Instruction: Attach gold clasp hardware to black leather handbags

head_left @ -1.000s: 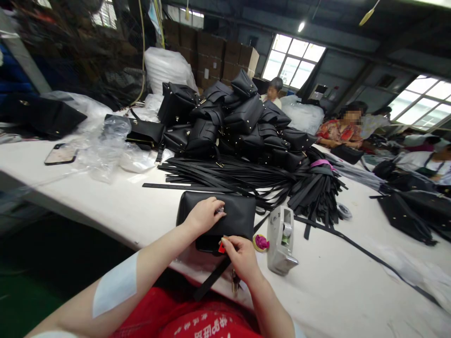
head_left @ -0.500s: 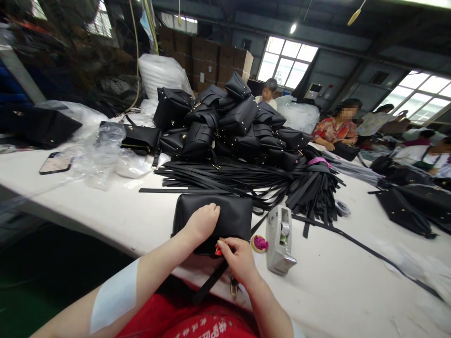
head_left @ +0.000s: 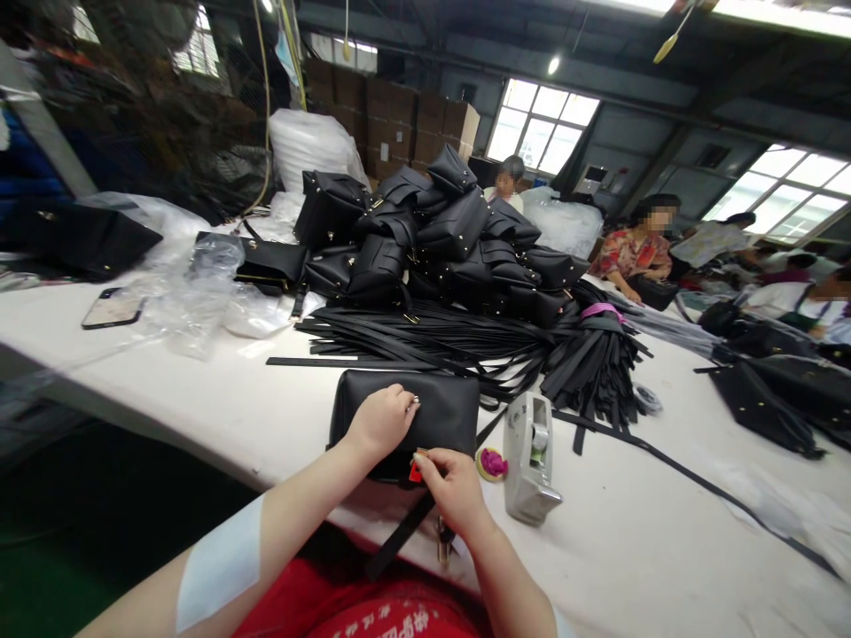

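A black handbag (head_left: pixel 439 399) lies near the table's front edge, under my hands. My left hand (head_left: pixel 382 424) is closed above the bag, with a small shiny piece (head_left: pixel 416 400) at its fingertips, too small to name. Between the thumb and fingers of my right hand (head_left: pixel 457 486), at the bag's near side, is a small red tag-like piece (head_left: pixel 417 470). A black strap (head_left: pixel 399 539) with a metal clasp (head_left: pixel 443 542) beside it hangs towards my lap. My hands cover part of the bag.
A grey tape dispenser (head_left: pixel 528 461) and a tape roll with purple stuffing (head_left: pixel 492 463) stand to the right. Behind are black straps (head_left: pixel 418 332), a strap bundle (head_left: pixel 591 372) and piled black bags (head_left: pixel 452 230). A phone (head_left: pixel 113 308) and plastic wrap (head_left: pixel 192 301) lie left. Co-workers sit beyond.
A shiny piece now shows at my left fingertips, where none was visible before. The red piece stays in my right hand. The whole view has shifted slightly.
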`<action>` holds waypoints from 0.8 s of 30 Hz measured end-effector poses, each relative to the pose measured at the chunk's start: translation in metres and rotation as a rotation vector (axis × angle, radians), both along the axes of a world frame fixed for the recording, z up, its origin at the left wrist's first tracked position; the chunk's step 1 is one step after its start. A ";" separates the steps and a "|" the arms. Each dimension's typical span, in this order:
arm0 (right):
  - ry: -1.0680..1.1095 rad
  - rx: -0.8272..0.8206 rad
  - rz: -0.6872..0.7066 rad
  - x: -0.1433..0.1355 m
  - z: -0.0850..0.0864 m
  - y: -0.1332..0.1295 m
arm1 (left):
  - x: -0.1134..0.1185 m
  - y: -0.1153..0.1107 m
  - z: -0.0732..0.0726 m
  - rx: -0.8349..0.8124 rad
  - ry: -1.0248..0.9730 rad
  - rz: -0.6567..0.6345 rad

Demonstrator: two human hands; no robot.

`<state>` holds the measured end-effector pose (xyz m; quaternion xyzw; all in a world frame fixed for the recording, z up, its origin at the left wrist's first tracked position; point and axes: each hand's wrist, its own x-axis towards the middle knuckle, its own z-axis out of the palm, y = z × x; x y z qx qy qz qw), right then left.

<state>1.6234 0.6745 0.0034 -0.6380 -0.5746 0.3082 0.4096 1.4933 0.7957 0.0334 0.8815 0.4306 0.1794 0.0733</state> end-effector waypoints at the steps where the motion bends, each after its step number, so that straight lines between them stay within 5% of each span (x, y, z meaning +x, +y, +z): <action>1: 0.004 -0.001 -0.001 0.000 0.000 0.000 | 0.003 -0.002 -0.001 0.012 0.026 -0.008; 9: 0.011 -0.013 -0.010 0.000 0.006 0.000 | 0.014 -0.013 -0.008 0.058 0.124 -0.018; 18: 0.020 -0.015 -0.011 0.000 0.005 -0.001 | 0.000 0.004 -0.004 -0.013 -0.058 0.071; 24: 0.034 -0.001 -0.031 0.000 0.003 0.001 | 0.005 -0.004 -0.002 0.031 0.053 -0.033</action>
